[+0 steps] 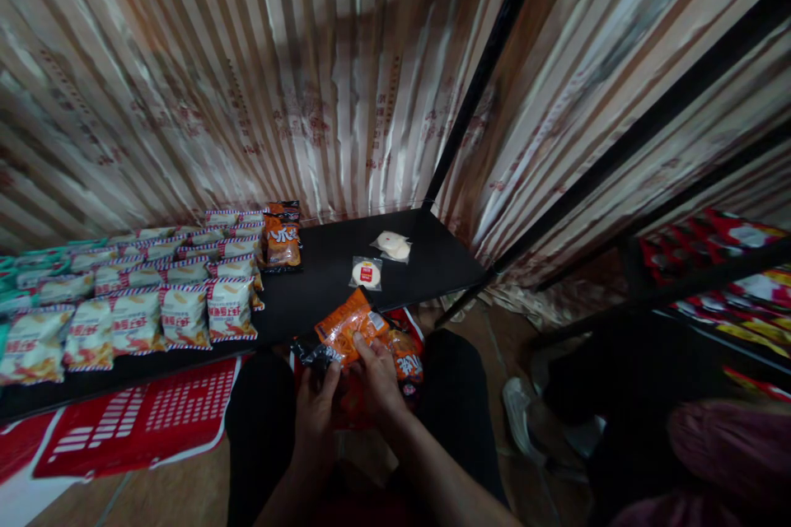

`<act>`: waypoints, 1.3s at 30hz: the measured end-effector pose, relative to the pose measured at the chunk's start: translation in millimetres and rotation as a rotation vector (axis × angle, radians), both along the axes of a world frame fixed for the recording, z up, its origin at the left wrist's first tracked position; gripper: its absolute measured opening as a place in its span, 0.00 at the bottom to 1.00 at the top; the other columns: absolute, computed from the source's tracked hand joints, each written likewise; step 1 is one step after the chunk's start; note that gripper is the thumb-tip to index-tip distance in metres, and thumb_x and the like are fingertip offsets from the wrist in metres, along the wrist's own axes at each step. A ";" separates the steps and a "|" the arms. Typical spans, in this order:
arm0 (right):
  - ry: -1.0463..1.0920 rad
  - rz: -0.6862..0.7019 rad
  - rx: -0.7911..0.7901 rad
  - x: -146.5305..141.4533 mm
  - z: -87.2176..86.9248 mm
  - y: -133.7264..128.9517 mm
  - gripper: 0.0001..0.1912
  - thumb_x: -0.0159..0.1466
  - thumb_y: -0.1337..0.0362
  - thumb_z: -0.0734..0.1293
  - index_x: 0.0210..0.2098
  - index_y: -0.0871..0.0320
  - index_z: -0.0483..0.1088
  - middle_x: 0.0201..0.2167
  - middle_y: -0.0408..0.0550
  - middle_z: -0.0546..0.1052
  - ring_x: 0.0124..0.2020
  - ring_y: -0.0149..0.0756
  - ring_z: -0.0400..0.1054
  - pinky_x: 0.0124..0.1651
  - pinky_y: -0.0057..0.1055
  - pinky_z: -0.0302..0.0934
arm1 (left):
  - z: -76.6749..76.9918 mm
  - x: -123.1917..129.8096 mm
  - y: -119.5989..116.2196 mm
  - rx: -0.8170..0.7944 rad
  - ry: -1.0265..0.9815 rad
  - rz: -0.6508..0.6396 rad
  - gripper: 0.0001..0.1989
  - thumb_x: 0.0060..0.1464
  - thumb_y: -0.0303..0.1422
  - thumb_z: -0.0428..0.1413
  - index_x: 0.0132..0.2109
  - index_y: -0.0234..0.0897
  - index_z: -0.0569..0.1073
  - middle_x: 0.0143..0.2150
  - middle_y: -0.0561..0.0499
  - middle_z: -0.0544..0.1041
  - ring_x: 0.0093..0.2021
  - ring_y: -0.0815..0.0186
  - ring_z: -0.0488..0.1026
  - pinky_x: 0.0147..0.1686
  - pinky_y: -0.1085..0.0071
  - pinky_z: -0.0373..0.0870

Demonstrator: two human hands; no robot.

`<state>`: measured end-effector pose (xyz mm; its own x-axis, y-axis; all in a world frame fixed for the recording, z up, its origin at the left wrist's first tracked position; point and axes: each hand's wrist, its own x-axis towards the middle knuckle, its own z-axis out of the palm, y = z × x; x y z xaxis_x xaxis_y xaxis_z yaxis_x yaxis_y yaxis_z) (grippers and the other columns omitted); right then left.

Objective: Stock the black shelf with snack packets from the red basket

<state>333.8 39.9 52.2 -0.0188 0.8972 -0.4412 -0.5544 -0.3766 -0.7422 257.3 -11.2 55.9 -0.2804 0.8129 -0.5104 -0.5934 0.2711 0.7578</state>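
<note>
Between my knees, my left hand (317,408) and my right hand (378,370) hold an orange and black snack bag (347,328), thumbs on its near side. Below and right of it, another orange snack bag (404,356) lies in a red basket (415,325), partly covered by my hands. On the black shelf (327,243), an orange snack bag (283,243) stands beside rows of white snack bags (230,310). A round white packaged item (367,272) lies on the shelf, and similar packets (394,246) rest behind it.
Pleated curtains (346,82) hang behind the shelf, with a black post (479,82) at its right. A red basket (145,420) sits below the shelf at left. At right are another person's shoe (521,416) and a rack of red and yellow packets (717,263).
</note>
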 end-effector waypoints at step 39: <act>0.189 0.182 -0.088 31.4 -2.3 -4.1 0.20 0.45 0.54 0.75 0.33 0.57 0.71 0.37 0.50 0.79 0.45 0.46 0.71 0.45 0.40 0.65 | 25.3 -79.5 18.5 0.041 0.307 -0.267 0.24 0.34 0.43 0.64 0.39 0.34 0.72 0.22 0.59 0.68 0.21 0.75 0.62 0.24 0.77 0.58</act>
<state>365.2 35.8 49.9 -0.2652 0.8300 -0.4908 -0.5974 -0.5409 -0.5920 177.7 7.2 81.2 -0.1913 0.8956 -0.4017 -0.2512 0.3509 0.9021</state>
